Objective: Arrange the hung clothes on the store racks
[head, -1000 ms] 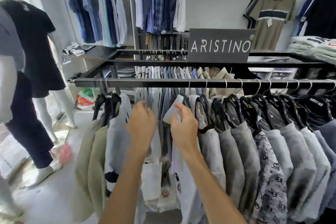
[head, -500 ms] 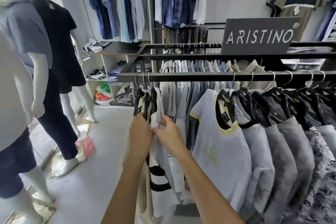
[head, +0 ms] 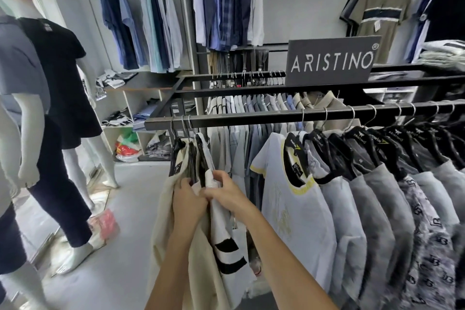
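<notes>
A single wide-angle head camera looks forward and slightly down along both forearms, close to the near end of a dark clothes rail (head: 276,116) that crosses the frame from centre to right edge. The hands (head: 201,199) sit just below centre, close to the lens. The view faces a brand sign (head: 332,61) and wall-hung shirts (head: 143,25) farther back; mannequins (head: 50,88) fill the left edge, bent by the lens. No second view is supplied.

A clothing shop: hung shirts crowd the rack rail (head: 276,116), with dressed mannequins (head: 57,78) and a brand sign (head: 332,60).
</notes>
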Demonstrator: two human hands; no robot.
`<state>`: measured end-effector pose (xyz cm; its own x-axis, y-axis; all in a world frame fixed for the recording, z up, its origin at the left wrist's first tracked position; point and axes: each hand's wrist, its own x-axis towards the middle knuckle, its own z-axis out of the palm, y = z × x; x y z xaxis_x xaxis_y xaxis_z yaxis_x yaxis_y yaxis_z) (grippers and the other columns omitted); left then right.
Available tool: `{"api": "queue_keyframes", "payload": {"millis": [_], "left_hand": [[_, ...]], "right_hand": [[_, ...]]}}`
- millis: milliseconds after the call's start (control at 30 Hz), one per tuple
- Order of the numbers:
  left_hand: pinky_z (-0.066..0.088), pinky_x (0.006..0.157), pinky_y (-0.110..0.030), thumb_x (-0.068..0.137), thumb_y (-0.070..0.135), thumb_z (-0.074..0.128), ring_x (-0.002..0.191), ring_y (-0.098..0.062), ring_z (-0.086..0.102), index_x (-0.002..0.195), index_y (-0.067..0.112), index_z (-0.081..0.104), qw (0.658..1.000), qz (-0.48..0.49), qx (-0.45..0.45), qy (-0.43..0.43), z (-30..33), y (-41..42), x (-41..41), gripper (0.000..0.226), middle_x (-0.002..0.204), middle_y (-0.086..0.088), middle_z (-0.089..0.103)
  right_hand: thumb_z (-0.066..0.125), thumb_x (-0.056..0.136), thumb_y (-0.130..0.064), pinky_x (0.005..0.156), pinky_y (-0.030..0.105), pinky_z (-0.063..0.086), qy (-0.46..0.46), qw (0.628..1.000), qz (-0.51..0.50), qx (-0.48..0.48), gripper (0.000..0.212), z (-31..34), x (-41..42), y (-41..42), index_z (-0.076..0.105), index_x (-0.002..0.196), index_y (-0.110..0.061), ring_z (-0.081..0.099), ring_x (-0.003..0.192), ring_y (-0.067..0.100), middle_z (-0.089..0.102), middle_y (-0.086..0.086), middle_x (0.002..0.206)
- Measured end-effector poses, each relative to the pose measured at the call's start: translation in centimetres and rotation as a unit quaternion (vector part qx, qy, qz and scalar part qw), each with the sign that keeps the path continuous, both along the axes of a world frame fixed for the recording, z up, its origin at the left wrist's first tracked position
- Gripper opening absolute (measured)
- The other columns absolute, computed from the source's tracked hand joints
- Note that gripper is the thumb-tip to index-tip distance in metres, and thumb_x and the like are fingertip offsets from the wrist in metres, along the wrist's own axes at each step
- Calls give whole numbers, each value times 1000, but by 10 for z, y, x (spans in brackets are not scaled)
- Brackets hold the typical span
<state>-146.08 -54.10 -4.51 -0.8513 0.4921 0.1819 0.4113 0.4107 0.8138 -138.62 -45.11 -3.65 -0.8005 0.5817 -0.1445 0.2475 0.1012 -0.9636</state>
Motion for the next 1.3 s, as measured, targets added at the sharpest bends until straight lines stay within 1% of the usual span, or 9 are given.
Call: {"api": "queue_keyframes", "payload": {"millis": [100, 233, 367, 500, 600, 700, 933, 1167, 1300], "left_hand": [[38, 82, -31, 79, 5, 67, 110, -35, 55, 118, 0, 48, 1000, -3, -8, -26, -2, 1, -1, 43, 123, -20, 54], [36, 75, -28, 93, 11, 59, 109, -35, 60, 120, 2, 44, 999, -1, -1, -46, -2, 5, 4, 32, 117, -19, 60], [38, 77, -31, 95, 13, 56, 111, -38, 58, 117, -1, 46, 999, 17, -1, -29, 1, 15, 9, 27, 118, -24, 60], [41, 80, -35, 94, 14, 54, 110, -39, 58, 119, 0, 46, 1000, -4, -26, -12, 3, 33, 24, 30, 115, -22, 62], [38, 74, -33, 96, 16, 54, 108, -39, 58, 119, -2, 45, 999, -19, -41, -9, 4, 49, 42, 31, 112, -22, 62], [43, 79, -36, 94, 13, 54, 107, -40, 59, 126, -3, 45, 999, -28, -33, -3, 3, 65, 62, 36, 111, -22, 63], [30, 68, -28, 96, 11, 49, 106, -38, 57, 126, -1, 43, 999, -39, -26, -4, 9, 89, 101, 32, 119, -21, 58], [28, 61, -34, 95, 10, 47, 94, -40, 59, 116, 2, 40, 997, -42, -52, 24, 4, 96, 111, 24, 94, -15, 58], [33, 63, -36, 95, 9, 45, 92, -41, 59, 128, 2, 39, 995, -44, -71, 57, 0, 98, 111, 35, 100, -21, 63]], "right_hand": [[68, 74, -19, 101, 35, 47, -31, 999, 3, 34, 69, -3, -5, 2, 40, 136, -28, 53, 115, 15, 49, -3, 135], [60, 85, -12, 90, 32, 45, -36, 990, -78, 110, 43, -12, -13, -6, 48, 127, -16, 54, 112, 23, 52, 6, 127], [53, 88, -5, 86, 35, 45, -38, 977, -113, 176, 34, -10, -9, -4, 50, 121, -5, 54, 112, 30, 52, 11, 121], [55, 91, -13, 85, 41, 50, -42, 969, -156, 187, 28, -9, 11, 7, 51, 117, -5, 57, 109, 33, 54, 12, 119], [56, 93, -13, 78, 32, 41, -49, 964, -171, 196, 28, -9, 31, 23, 51, 118, -2, 55, 111, 31, 52, 12, 122], [57, 91, -13, 73, 27, 35, -42, 959, -195, 200, 26, -8, 54, 38, 53, 114, -2, 56, 107, 30, 54, 13, 118], [55, 89, -10, 73, 29, 36, -41, 950, -246, 189, 22, -9, 90, 57, 54, 109, 0, 56, 107, 34, 57, 15, 114], [53, 91, -8, 87, 41, 45, -53, 952, -236, 190, 28, -9, 102, 60, 47, 117, -1, 55, 111, 37, 54, 17, 119], [52, 93, -9, 87, 41, 46, -54, 957, -223, 178, 31, -6, 107, 58, 43, 122, -2, 56, 113, 38, 56, 20, 123]]}}
